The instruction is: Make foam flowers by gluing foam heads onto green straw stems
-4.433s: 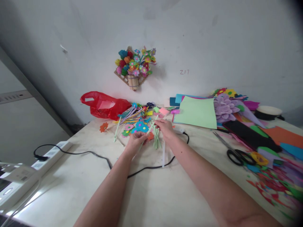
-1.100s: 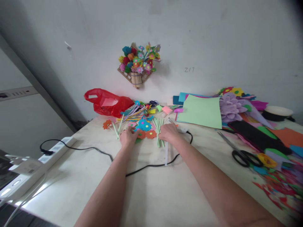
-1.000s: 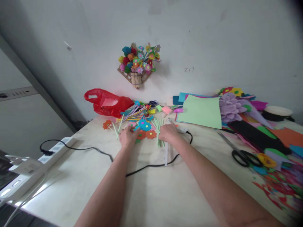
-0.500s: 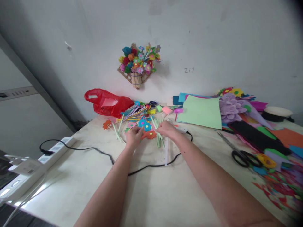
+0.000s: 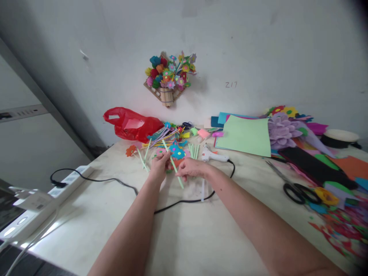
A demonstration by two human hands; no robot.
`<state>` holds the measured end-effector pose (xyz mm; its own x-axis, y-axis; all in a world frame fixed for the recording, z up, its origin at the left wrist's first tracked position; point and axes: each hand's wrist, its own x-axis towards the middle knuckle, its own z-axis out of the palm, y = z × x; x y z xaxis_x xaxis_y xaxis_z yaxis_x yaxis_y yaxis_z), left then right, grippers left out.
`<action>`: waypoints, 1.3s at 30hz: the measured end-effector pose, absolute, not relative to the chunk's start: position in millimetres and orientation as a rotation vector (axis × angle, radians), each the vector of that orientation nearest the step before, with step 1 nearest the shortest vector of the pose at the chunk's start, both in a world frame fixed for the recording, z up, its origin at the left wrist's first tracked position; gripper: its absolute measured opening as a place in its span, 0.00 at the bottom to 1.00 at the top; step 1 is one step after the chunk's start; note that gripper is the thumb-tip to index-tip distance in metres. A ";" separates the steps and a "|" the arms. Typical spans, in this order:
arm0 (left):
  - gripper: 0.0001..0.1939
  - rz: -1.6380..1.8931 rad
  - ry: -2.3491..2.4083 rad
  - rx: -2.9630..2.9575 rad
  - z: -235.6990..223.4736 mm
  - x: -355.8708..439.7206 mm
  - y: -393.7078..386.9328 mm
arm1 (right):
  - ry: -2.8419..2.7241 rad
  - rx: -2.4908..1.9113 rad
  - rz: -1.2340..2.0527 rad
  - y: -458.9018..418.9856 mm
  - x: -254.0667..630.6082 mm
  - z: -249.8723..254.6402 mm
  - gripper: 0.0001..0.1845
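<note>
Between my two hands is a thin pale green strip (image 5: 174, 167), tilted from upper left to lower right. My left hand (image 5: 160, 165) pinches it near the upper part, and the fingers of my right hand (image 5: 189, 168) are closed on its lower part. Behind the hands lie blue foam flowers (image 5: 177, 151) with yellow centres, next to pink and orange ones partly hidden by my fingers. More pale green strips (image 5: 194, 150) lie in a bundle just beyond my right hand. A few others (image 5: 141, 158) rest left of my left hand.
A white glue gun (image 5: 214, 155) lies right of the strips, its black cord (image 5: 184, 201) looping across the table in front. Scissors (image 5: 293, 188), foam sheets (image 5: 244, 136) and scraps (image 5: 339, 226) are at right. A red plastic bag (image 5: 133, 124) and a power strip (image 5: 69, 180) are at left.
My right hand has moved from the green bundle toward my left hand, bringing one strip out. Both hands now hold that strip, and the bundle lies behind.
</note>
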<state>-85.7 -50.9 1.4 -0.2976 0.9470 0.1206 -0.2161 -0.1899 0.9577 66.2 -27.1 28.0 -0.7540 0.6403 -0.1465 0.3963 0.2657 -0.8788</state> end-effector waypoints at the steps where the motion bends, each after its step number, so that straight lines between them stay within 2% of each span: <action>1: 0.17 1.636 1.114 0.966 2.7 -85.6 -51.8 | -2.323 -0.909 1.518 -26.7 66.9 29.0 0.10; 3: 0.15 1.602 1.081 0.932 5.5 -85.3 -54.0 | -2.321 -0.881 1.473 -23.1 68.4 29.8 0.14; 5: 0.14 1.540 1.064 0.927 7.8 -84.7 -56.5 | -2.262 -0.944 1.264 -16.4 69.8 27.7 0.15; 10: 0.12 1.338 1.043 1.004 10.1 -83.1 -60.7 | -1.983 -1.113 0.756 0.8 72.0 17.4 0.11; 15: 0.11 1.180 1.036 1.028 9.0 -81.7 -61.6 | -1.980 -0.964 0.480 2.8 74.6 16.6 0.19; 21: 0.11 1.032 0.950 1.079 10.9 -76.7 -65.6 | -2.099 -0.827 0.382 0.8 76.0 15.9 0.16; 27: 0.11 1.150 0.945 1.070 8.5 -76.0 -62.6 | -2.218 -0.738 0.331 -3.6 73.2 14.6 0.14; 39: 0.09 1.184 0.917 1.056 4.9 -78.2 -59.7 | -2.344 -0.830 0.167 -7.7 75.4 15.4 0.15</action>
<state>-78.2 -59.7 4.9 0.1590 0.9872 -0.0148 -0.2613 0.0565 0.9636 75.4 -7.7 15.4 -0.5973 0.6032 0.5286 0.5221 0.7927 -0.3147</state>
